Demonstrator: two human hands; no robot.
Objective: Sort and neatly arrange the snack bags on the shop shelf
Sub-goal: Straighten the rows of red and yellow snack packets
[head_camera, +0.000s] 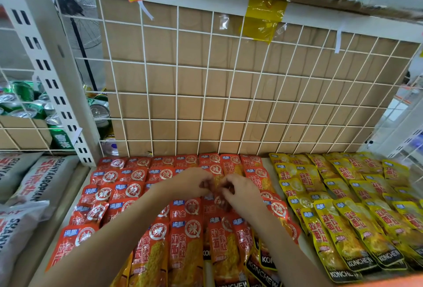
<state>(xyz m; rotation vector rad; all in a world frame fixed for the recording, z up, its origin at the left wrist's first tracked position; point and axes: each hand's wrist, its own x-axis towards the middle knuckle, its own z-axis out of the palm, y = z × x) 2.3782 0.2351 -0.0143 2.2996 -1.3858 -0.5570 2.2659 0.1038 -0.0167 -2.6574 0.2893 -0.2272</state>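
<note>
We find both hands meeting over the middle of the red snack bags [185, 241], which lie in overlapping rows on the left part of the shelf [265, 165]. The left hand [196, 181] and the right hand [242, 189] each curl their fingers onto one red bag [217, 187] pinched between them; blur hides the exact grip. Risks, as we judge them:

- The forearms cross low over the front rows — a sideways sweep may drag those bags out of their overlap or off the front edge.
- The yellow snack bags [343, 218] lie just beside the red block — a bag set down too far right mixes the two sorts.
- The foil looks slick, so a loose pinch may let the bag slip and land crooked.
</note>
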